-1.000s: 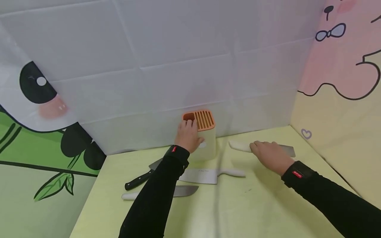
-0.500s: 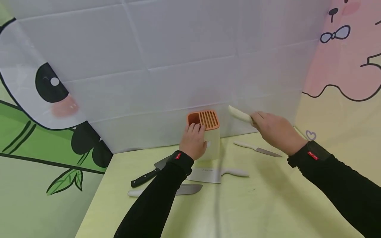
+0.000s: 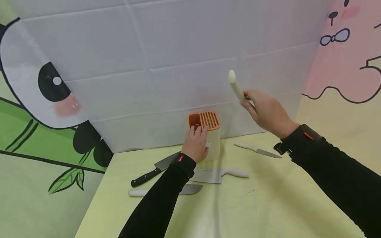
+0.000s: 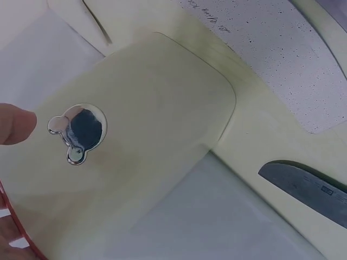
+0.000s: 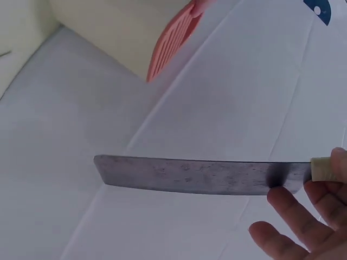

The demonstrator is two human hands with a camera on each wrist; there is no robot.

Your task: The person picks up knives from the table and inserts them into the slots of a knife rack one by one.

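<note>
Raised against the white backdrop, my right hand (image 3: 268, 112) grips a knife by its pale handle (image 3: 236, 87), which points up. Its long, square-ended blade (image 5: 200, 176) shows in the right wrist view; the hand hides it in the head view. Below and to the left stands a cream knife block (image 3: 213, 142) with an orange slotted top (image 3: 209, 119). My left hand (image 3: 194, 143) holds the block, fingers over the rim of its larger opening, thumb (image 4: 16, 124) near the shiny emblem (image 4: 78, 130) on the front.
A small white-handled knife (image 3: 268, 153) lies right of the block. In front lie a white-handled cleaver (image 3: 206, 177), a black-handled knife (image 3: 146, 177) and a long white-handled knife (image 3: 191, 189), partly under my left arm. The backdrop (image 3: 178, 89) rises right behind the block.
My right hand has lifted the square-ended knife off the table, tilting its handle upward and uncovering the small knife. The left hand stays on the block; the view has shifted slightly.
</note>
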